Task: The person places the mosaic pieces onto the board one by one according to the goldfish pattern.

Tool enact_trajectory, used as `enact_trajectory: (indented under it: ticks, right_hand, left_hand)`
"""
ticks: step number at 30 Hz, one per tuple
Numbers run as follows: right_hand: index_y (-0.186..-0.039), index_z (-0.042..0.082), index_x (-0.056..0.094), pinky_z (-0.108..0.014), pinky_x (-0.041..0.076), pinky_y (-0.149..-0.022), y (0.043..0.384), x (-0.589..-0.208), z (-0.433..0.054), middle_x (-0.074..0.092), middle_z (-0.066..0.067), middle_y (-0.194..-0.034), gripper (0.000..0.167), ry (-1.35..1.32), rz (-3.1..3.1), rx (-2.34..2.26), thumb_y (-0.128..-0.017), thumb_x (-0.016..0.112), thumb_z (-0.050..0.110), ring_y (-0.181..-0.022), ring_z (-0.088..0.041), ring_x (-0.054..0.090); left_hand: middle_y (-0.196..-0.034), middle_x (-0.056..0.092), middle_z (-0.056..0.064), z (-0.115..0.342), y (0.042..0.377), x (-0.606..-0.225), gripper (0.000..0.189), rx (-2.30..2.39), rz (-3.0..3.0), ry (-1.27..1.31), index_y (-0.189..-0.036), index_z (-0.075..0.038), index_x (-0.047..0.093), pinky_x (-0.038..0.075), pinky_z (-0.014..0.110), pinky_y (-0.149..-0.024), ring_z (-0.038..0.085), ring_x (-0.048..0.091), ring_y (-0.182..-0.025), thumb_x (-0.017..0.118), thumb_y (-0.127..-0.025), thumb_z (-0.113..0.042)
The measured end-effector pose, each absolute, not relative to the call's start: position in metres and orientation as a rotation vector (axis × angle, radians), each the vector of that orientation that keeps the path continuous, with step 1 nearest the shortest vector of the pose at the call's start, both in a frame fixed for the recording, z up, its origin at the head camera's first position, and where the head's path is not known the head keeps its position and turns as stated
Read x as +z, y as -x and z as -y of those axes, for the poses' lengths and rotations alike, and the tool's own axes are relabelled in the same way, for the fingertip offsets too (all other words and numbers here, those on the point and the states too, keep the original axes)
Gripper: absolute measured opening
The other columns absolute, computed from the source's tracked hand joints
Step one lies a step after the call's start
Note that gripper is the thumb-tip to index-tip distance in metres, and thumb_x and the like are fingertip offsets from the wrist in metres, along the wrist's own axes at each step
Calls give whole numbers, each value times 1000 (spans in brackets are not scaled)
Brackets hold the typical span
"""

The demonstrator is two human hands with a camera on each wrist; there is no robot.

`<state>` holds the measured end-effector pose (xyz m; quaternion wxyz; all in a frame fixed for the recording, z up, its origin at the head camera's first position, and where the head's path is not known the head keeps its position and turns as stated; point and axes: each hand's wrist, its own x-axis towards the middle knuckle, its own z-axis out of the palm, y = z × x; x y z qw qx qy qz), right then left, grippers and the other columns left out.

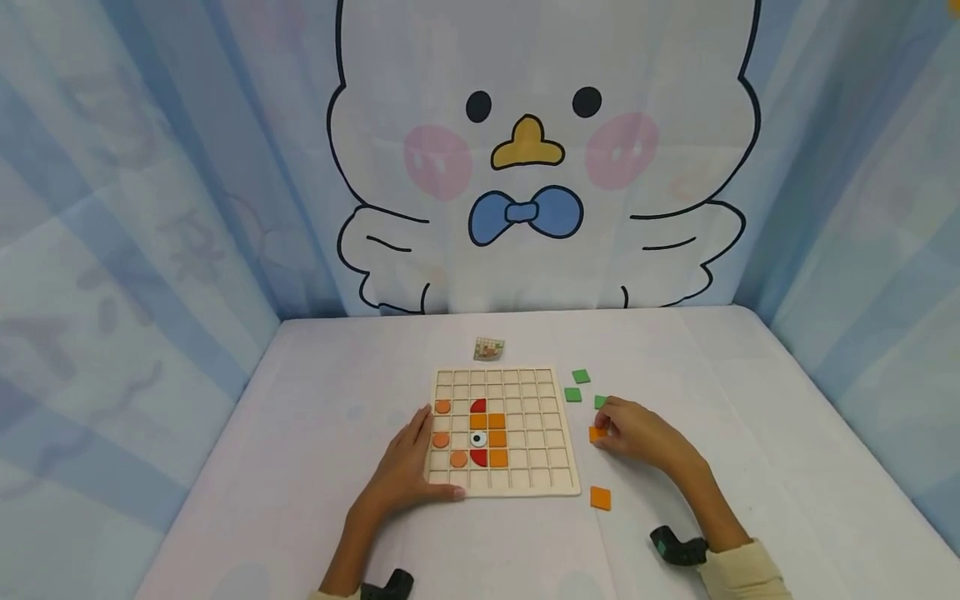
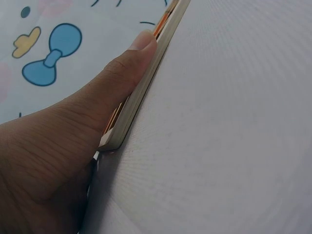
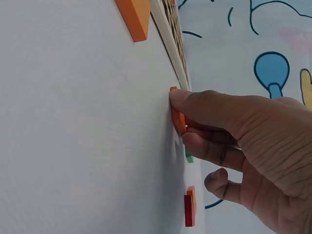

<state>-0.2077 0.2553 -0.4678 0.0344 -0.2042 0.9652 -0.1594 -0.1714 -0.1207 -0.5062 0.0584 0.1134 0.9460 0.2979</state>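
A wooden grid board [image 1: 532, 387] lies on the table, with several orange, red and round pieces in its cells. My left hand [image 1: 405, 467] rests at the board's near left corner, fingers along the left side. Its thumb [image 2: 141, 48] lies straight on the front rim. To the right of the board, my right hand [image 1: 641, 433] pinches an orange square tile [image 3: 176, 114] between thumb and fingers, tilted up on edge close to the tabletop. An eye-marked disc [image 1: 478, 439] sits among the orange squares on the grid.
Several green tiles [image 1: 581, 377] lie right of the board, one partly behind my right hand. A loose orange tile [image 1: 600, 498] is nearer me. Past the board's far edge stands a small patterned item [image 1: 489, 348]. Red and orange pieces [image 3: 189, 210] show below my right fingers.
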Motion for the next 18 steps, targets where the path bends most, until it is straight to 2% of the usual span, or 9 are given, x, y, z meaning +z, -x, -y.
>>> enact_trajectory:
  ticks: [9,18]
  right_hand:
    - [-88,10,65,-18,42,-58,209,-465,-253,53,8,-75,21,710,-3020,-493,-80,80,23,-66,-5,44]
    - [-90,11,65,-17,41,-57,213,-461,-240,51,8,-73,21,774,-3013,-541,-80,80,23,-65,-3,44]
  left_hand:
    - [-166,11,7,122,172,-505,137,893,-2872,-337,-158,-10,14,27,56,-117,32,22,-149,77,-55,-75]
    - [-166,9,5,122,171,-505,137,900,-2857,-315,-158,-12,12,26,55,-118,31,21,-149,78,-55,-75]
